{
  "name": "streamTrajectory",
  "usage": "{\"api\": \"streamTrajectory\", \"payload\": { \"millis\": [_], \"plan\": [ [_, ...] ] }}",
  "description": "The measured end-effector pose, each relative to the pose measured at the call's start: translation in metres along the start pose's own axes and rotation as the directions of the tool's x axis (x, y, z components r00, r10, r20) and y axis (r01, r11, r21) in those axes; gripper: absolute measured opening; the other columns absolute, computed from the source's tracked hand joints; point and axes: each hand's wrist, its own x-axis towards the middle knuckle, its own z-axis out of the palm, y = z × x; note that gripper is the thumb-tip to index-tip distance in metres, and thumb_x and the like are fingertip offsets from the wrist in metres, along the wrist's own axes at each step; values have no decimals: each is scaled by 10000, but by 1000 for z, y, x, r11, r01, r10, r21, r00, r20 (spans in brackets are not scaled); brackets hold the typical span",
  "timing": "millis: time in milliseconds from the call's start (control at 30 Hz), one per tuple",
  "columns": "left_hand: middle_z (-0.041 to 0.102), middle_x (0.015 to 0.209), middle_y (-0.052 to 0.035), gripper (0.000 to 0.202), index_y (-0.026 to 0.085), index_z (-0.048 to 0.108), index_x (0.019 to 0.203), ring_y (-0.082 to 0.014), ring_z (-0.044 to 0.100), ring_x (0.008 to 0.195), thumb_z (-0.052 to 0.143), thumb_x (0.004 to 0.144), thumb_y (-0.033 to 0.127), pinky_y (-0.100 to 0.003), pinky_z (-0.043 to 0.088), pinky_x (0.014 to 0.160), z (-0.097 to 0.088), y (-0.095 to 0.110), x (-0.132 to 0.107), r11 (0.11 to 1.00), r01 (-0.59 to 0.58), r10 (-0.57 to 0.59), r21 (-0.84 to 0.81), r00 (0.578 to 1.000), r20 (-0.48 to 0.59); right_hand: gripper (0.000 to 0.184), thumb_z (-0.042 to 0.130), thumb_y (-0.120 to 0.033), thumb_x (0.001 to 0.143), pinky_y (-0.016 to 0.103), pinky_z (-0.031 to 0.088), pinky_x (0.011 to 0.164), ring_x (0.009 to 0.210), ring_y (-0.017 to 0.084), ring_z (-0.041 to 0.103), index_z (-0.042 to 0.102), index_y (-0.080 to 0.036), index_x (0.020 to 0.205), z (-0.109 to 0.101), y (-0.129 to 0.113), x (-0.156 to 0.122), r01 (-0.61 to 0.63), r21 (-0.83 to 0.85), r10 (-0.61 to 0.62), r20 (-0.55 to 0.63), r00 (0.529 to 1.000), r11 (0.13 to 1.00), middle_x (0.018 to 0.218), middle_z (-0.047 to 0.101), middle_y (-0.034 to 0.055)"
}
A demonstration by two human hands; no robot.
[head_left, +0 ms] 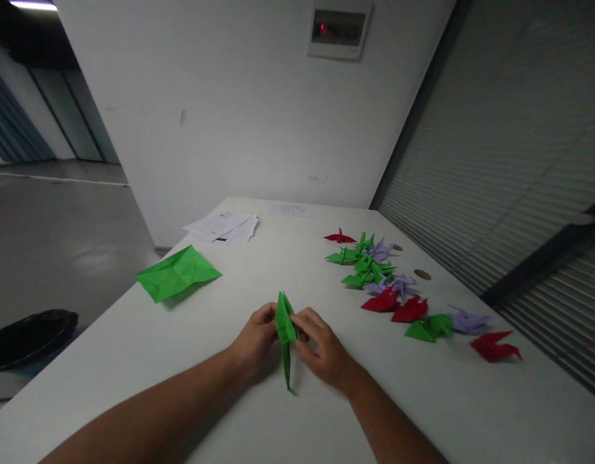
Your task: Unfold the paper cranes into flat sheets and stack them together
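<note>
A partly folded green origami crane is held between my two hands, just above the white table. Its broad wing part points up and away, and a thin strip with a small bent tip hangs toward me. My left hand pinches the left side of the paper, with some fingertips hidden behind it. From the other side, my right hand grips the right edge between thumb and fingers. A creased sheet of green paper lies to the left, its edges lifted a little.
Several finished paper cranes, among them a green crane, a red crane and a purple crane, line the right side. Printed papers lie at the back left. A black-lined bin stands beside the table's left edge.
</note>
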Motion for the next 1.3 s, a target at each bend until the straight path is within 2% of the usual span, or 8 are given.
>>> {"api": "streamTrajectory", "payload": {
  "millis": [133,333,567,767,933,1067,1200,1300],
  "plan": [
    [681,757,-19,178,151,677,836,-140,622,693,820,738,189,-268,465,701,-2,0,2,999,38,-39,-25,998,-46,532,424,-4,874,354,497,800,904,217,565,604,-252,1310,-5,2,1,22,-86,-18,50,999,996,988,581,64],
    [654,711,-5,213,149,677,816,-125,595,651,847,695,196,-254,458,673,-3,-4,3,994,93,-96,-57,993,-65,424,487,-95,965,404,517,871,985,250,594,572,-253,1349,-1,9,1,66,-203,-64,17,998,977,1059,635,97],
    [667,730,-12,135,153,709,831,-128,583,639,791,763,236,-250,441,637,-4,-3,1,981,71,-63,180,997,-50,359,513,-134,956,376,508,854,920,223,567,596,-228,1293,-2,5,0,4,-180,-7,-15,1000,984,1004,550,67],
    [657,721,-9,211,145,712,814,-117,544,616,827,747,309,-239,412,606,2,-1,-4,967,80,-82,242,997,-2,334,593,-72,838,375,500,920,992,225,548,634,-219,1135,-2,0,3,-73,-169,71,-16,997,983,1065,496,64],
    [638,685,-2,258,144,693,789,-111,537,573,841,727,346,-237,406,575,4,0,-5,969,101,-91,225,994,-54,274,683,-140,807,431,486,957,1138,291,524,657,-202,1072,-4,0,1,-29,-300,2,-88,996,953,1232,491,129],
    [633,665,10,273,148,675,788,-103,529,548,845,704,344,-227,399,554,3,1,-4,974,124,-108,190,990,-89,335,665,-180,849,467,489,979,1253,324,492,652,-219,1182,-5,3,0,63,-381,-99,-77,992,922,1394,475,156],
    [613,617,18,298,141,669,770,-95,507,534,850,679,360,-217,374,536,-1,1,0,973,134,-116,186,987,-108,407,627,-103,811,476,495,979,1181,303,528,653,-215,1201,-7,3,1,99,-419,-138,-65,988,903,1286,548,142],
    [622,617,13,311,139,669,763,-97,508,537,855,659,366,-218,371,538,-4,0,3,971,138,-119,195,987,-108,342,633,-99,806,482,490,957,1079,291,544,679,-207,1128,-8,2,2,74,-453,-128,-89,988,888,1140,575,122]
  ]
}}
